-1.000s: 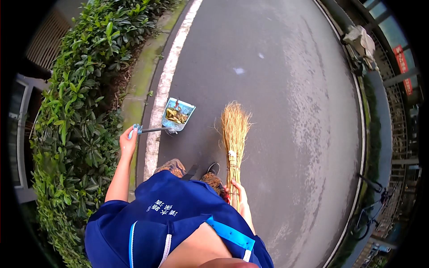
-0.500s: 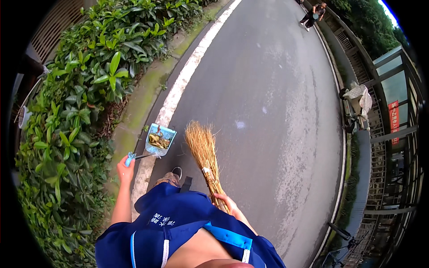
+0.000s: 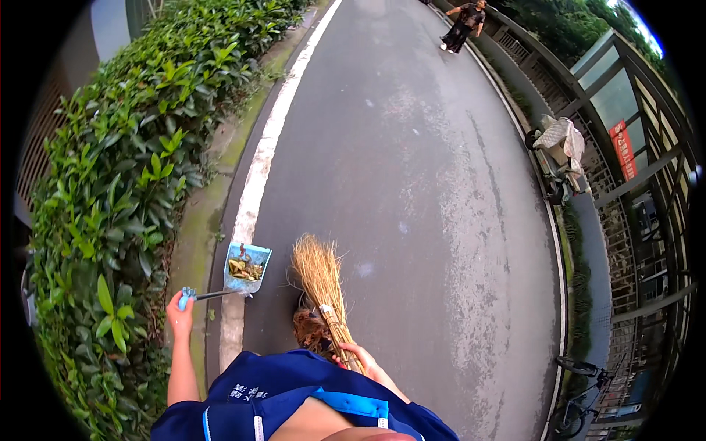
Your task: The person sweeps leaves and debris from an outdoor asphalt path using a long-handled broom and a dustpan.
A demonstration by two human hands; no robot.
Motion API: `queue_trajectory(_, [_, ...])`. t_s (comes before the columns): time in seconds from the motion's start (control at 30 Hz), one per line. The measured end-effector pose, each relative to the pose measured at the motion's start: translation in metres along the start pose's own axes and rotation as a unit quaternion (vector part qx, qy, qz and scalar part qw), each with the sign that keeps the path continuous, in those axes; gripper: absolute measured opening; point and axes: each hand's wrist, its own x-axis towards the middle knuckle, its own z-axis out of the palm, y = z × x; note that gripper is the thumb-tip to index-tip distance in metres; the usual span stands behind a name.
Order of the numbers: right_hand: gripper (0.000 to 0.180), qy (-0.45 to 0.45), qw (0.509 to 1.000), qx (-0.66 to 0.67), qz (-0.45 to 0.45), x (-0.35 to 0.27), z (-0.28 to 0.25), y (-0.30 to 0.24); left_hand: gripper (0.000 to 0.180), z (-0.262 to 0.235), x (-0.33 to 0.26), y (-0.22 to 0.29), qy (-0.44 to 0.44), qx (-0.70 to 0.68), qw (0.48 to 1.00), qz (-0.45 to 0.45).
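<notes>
My left hand [image 3: 180, 312] is wrapped round the blue-topped grip of a long-handled dustpan [image 3: 257, 252]. The light blue pan hangs out in front, over the white road line, and dry yellow-brown leaves [image 3: 245, 269] lie in it. In my right hand [image 3: 365, 361] is a straw broom [image 3: 321, 273], gripped low on its bound stalks. Its bristles fan out forward over the grey road, to the right of the dustpan and apart from it. Part of my leg in patterned trousers [image 3: 310, 331] shows behind the broom.
A leafy hedge [image 3: 110, 198] and mossy kerb [image 3: 195, 228] run along the left. On the right stand a covered motorbike [image 3: 562, 147], a bicycle [image 3: 581, 389] and a fence [image 3: 610, 242]. A person in dark clothes [image 3: 465, 26] is far ahead on the road [image 3: 412, 220].
The hedge, road and parked motorbike have shifted in view as I move forward. The person ahead appears nearer. Both hands keep their hold; dustpan and broom sit slightly further left and lower.
</notes>
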Motion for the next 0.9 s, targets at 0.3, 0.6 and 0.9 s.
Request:
queue_trajectory(0.3, [0.052,-0.091,0.995,-0.029,-0.004,0.078,0.109,-0.180,0.048,0.062,0.132,0.123,0.015,0.033,0.999,-0.008])
queue_trajectory(0.6, [0.057,-0.063,0.991,-0.111,-0.041,0.167,0.197,-0.338,0.033,0.183,0.275,0.155,-0.009,-0.037,0.999,-0.019])
queue_trajectory(0.9, [0.044,0.060,0.995,-0.052,-0.061,0.175,0.292,-0.491,0.032,0.324,0.452,0.256,-0.029,0.090,0.996,-0.004])
